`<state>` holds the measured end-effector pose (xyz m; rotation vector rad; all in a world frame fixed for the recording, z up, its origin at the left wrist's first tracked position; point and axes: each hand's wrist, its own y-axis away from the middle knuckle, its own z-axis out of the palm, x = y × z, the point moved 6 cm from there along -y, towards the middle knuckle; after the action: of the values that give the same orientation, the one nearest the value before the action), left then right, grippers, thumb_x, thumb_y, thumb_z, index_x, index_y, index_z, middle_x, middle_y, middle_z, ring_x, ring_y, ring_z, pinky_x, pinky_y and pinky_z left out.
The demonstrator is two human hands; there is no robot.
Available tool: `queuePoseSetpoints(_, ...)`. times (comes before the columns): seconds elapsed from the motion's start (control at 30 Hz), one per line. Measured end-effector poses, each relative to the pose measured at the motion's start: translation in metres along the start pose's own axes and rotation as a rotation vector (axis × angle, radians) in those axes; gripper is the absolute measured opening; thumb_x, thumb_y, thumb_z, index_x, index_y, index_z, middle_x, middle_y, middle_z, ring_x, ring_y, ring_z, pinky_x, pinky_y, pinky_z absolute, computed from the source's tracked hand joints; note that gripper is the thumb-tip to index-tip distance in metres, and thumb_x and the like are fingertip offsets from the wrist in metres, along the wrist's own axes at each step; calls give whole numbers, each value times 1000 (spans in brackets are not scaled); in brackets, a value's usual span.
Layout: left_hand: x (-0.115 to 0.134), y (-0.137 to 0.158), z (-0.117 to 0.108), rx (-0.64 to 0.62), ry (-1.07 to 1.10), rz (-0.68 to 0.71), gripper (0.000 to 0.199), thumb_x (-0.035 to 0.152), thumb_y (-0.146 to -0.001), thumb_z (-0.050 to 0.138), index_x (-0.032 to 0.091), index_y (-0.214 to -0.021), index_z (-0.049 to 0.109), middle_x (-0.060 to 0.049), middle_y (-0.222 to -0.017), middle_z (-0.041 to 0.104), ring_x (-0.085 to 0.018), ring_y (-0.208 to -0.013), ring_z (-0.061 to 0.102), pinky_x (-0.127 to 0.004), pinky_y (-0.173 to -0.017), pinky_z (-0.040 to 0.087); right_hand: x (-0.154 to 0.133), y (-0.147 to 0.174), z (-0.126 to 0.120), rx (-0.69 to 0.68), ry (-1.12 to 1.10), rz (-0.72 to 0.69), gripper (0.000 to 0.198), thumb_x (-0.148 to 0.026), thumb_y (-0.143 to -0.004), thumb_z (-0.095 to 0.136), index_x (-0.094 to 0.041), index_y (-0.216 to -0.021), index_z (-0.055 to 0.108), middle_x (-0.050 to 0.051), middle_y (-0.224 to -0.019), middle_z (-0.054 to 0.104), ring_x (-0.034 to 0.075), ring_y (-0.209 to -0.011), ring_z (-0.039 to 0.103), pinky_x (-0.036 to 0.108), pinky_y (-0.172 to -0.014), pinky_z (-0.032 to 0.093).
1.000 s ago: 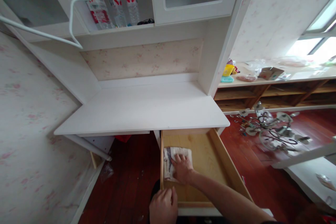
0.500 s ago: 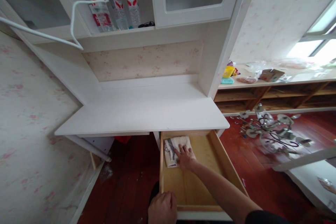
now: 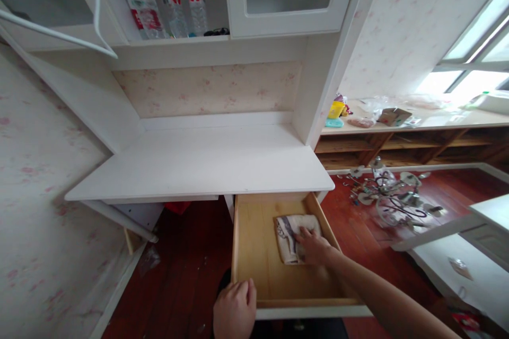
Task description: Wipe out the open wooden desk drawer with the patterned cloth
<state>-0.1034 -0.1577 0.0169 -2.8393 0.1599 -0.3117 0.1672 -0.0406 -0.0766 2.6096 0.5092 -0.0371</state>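
Note:
A folded white cloth [image 3: 289,233] with dark markings lies on the bottom of a pulled-out wooden drawer [image 3: 258,280], toward its right side. Spread over the cloth, the fingers of my right hand [image 3: 314,245] press it down flat. My left hand [image 3: 235,308] is closed over the drawer's front left corner, its fingertips hidden from me. Above the drawer is the white desk top [image 3: 214,164].
Plastic bottles [image 3: 173,5] stand in the cabinet overhead, where a white bent rod [image 3: 97,10] crosses. A metal chandelier [image 3: 392,190] rests on the red floor at right, before a low shelf unit [image 3: 397,140]. White furniture [image 3: 449,259] stands at lower right.
My right hand has slid the cloth rightward and a little nearer across the drawer bottom. My left hand stays at the drawer's corner. The view has shifted slightly to the right.

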Motion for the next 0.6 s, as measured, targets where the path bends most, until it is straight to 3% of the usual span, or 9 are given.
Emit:
queuePoseSetpoints(0.17, 3, -2, -6, -1, 23, 26, 37, 24, -94, 45, 23, -62, 65, 0, -63, 66, -13, -61, 61, -25, -58, 40, -13, 33, 16, -78, 2, -32, 77, -34, -61, 75, -20, -134, 54, 20, -146, 38, 43, -126, 41, 54, -97, 40)
queuePoseSetpoints(0.37, 5, -3, -7, -20, 29, 42, 37, 23, -94, 45, 23, -62, 63, 0, -61, 64, -13, -61, 61, -26, -58, 38, -20, 34, 4, -131, -97, -36, 89, -42, -57, 77, -26, -140, 48, 16, -146, 37, 40, -127, 41, 48, -101, 38)
queuePoseSetpoints(0.47, 4, -3, -6, -17, 32, 30, 36, 22, -93, 46, 23, -62, 63, 0, -62, 65, -13, -61, 61, -26, -58, 38, -45, 23, -2, -116, -107, -94, 90, -46, -57, 77, -25, -140, 49, 17, -144, 39, 40, -125, 43, 48, -100, 40)
queuePoseSetpoints(0.6, 3, -3, -5, -7, 22, 13, 33, 22, -92, 48, 24, -62, 64, 1, -61, 65, -14, -60, 61, -25, -56, 37, -102, 3, 1, -138, -70, -156, 94, -47, -54, 79, -27, -140, 47, 18, -145, 37, 42, -126, 40, 55, -95, 41)
